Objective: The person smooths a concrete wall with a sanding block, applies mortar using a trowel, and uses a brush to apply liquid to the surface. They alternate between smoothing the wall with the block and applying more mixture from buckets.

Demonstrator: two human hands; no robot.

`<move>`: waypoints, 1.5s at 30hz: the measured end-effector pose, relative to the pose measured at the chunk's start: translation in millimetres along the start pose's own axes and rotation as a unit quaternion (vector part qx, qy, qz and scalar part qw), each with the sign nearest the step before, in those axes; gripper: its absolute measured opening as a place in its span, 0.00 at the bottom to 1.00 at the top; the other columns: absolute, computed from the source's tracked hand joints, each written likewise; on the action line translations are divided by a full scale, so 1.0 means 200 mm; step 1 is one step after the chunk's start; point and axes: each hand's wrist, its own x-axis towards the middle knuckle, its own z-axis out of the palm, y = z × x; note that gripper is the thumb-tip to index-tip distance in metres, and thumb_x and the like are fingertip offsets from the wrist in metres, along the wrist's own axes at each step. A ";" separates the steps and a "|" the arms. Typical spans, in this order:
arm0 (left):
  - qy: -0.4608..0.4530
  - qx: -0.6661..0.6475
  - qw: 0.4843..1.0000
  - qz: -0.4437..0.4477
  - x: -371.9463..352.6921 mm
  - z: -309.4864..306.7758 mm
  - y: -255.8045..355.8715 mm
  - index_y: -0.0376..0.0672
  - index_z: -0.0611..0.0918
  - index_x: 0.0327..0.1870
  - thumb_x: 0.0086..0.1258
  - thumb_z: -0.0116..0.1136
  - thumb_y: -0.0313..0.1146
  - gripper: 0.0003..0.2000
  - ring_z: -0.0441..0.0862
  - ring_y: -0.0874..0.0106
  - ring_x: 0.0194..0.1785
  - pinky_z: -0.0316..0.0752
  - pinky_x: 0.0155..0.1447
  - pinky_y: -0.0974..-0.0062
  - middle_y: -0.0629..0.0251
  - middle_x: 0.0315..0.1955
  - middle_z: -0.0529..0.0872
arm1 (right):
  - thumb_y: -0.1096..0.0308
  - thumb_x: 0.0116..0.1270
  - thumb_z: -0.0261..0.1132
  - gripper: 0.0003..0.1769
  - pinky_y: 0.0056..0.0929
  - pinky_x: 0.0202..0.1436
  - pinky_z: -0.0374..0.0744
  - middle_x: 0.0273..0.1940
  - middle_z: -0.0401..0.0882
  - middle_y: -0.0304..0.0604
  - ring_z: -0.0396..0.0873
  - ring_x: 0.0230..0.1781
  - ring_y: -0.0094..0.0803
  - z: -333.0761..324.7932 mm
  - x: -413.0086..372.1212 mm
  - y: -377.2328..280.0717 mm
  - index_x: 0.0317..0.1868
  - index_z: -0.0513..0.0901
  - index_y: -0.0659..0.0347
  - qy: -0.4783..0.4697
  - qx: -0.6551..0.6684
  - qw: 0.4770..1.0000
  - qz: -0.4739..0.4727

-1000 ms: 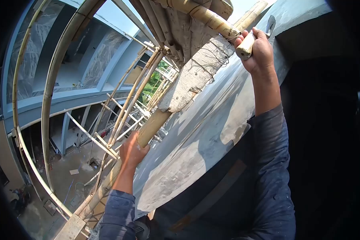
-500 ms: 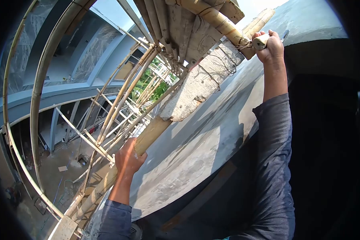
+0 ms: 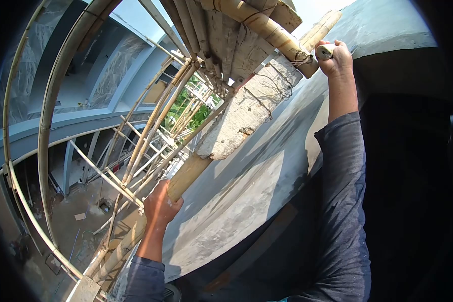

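Observation:
My left hand [image 3: 160, 202] is wrapped round a thick bamboo pole [image 3: 187, 176] at the lower centre. Up at the right, my right hand [image 3: 335, 58] grips the end of a bamboo piece [image 3: 325, 51], its cut end facing me. Between the hands lies a rough, pale concrete-covered slab [image 3: 236, 123] with thin wire tangled over its upper end. A horizontal bamboo pole [image 3: 267, 29] tied with wire reaches down close to my right hand.
Bamboo scaffolding [image 3: 136, 131] fills the left, with a ground floor [image 3: 93, 241] far below. Boards [image 3: 226, 40] hang overhead. A grey plastered wall [image 3: 241, 201] curves behind the slab. Dark space lies at the right.
Both hands and the slab sit slightly lower and further left in the view. Both hands keep their grip.

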 end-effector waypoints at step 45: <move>0.011 -0.008 1.000 0.021 -0.01 0.01 -0.02 0.48 0.77 0.55 0.48 0.73 0.39 0.30 0.85 0.55 0.43 0.80 0.45 0.60 0.57 0.42 0.87 | 0.64 0.77 0.46 0.12 0.36 0.31 0.82 0.33 0.67 0.44 0.71 0.26 0.35 0.21 -0.19 0.12 0.42 0.64 0.66 -0.007 -0.152 0.981 -0.120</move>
